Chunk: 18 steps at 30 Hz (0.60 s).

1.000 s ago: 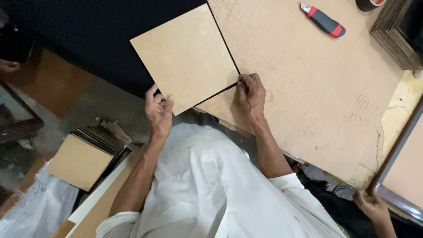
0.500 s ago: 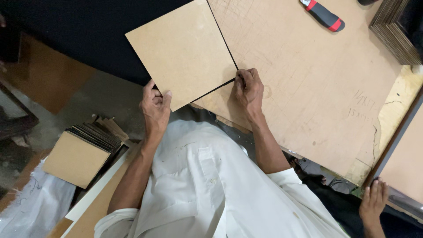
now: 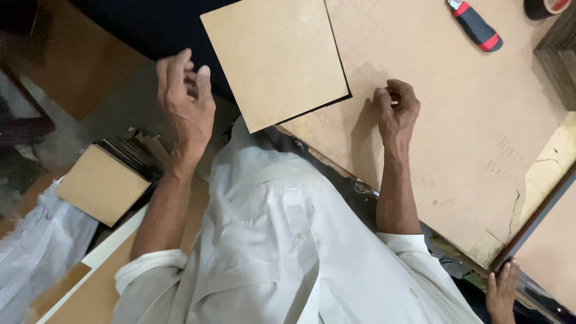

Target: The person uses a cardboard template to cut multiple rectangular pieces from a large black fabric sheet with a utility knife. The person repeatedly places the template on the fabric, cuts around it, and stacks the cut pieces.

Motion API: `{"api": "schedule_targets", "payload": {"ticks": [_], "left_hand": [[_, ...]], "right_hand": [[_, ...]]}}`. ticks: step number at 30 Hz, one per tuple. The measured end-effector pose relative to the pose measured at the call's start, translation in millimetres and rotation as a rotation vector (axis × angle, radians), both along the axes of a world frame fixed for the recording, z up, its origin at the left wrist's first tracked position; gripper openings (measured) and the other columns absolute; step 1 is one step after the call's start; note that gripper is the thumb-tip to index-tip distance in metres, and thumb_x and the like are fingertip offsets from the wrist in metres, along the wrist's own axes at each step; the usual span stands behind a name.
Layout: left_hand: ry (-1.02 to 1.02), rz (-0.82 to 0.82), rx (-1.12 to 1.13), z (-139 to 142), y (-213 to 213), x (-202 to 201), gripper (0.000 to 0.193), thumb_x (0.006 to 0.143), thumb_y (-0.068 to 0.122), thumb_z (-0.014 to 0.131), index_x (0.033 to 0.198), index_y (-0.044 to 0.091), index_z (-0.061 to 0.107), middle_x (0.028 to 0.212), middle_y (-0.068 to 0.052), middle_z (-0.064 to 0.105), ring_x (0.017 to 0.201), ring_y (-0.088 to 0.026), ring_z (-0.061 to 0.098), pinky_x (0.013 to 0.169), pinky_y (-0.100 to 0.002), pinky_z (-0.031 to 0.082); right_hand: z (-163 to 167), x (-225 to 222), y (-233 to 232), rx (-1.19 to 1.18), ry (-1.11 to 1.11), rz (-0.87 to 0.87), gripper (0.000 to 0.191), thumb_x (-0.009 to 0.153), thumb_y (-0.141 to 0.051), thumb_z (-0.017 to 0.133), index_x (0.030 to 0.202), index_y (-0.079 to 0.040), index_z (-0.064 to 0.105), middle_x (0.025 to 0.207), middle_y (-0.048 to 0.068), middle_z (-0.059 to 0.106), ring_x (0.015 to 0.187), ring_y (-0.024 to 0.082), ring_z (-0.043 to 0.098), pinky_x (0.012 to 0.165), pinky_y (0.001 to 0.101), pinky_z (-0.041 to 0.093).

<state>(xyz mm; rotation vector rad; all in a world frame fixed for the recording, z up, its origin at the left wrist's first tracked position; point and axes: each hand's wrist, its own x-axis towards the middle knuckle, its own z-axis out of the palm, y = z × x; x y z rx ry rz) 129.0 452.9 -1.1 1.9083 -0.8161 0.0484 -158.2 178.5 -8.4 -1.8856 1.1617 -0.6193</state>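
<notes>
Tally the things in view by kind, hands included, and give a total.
Square fibreboard panel overhanging the table: 1
Large fibreboard worktop sheet: 1
Stack of cut boards on the floor: 1
Red-and-black utility knife: 1
The person's own hands, left hand and right hand: 2
Another person's hand: 1
Total: 7

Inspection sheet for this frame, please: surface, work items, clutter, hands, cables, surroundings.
Surface: brown board tabletop, scratched, edge chipped at right.
Work items: square board piece overhanging the table edge, touched by neither hand.
Clutter: red and black utility knife; tape roll at top edge.
Hands: left hand open, off the table; right hand curled, resting on the tabletop.
Cables: nothing seen.
Surroundings: stack of board squares on the floor; another person's hand at lower right.
</notes>
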Motion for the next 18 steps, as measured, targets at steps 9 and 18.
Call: {"api": "schedule_targets", "payload": {"ticks": [9,18], "left_hand": [[-0.664,-0.412,0.044,16,-186,52,0.019,0.098,0.01,0.078,0.112,0.0,0.071,0.111,-0.009,0.059,0.104,-0.023,0.06,0.087,-0.037,0.051],[-0.71,-0.541,0.293,37,-351,66,0.046,0.089,0.039,0.078,0.107,-0.002,0.07,0.106,-0.018,0.059,0.101,-0.032,0.055,0.084,-0.046,0.044]], "right_hand": [[-16,11,11,-0.023,0.024,0.032,0.027,0.098,-0.017,0.07,0.113,0.005,0.07,0.091,0.012,0.074,0.079,0.014,0.064,0.072,0.0283,0.054],[23,-11,68,-0.076,0.022,-0.133,0.022,0.095,-0.015,0.07,0.111,0.001,0.071,0.089,0.006,0.071,0.078,0.014,0.064,0.068,0.0287,0.051]]}}
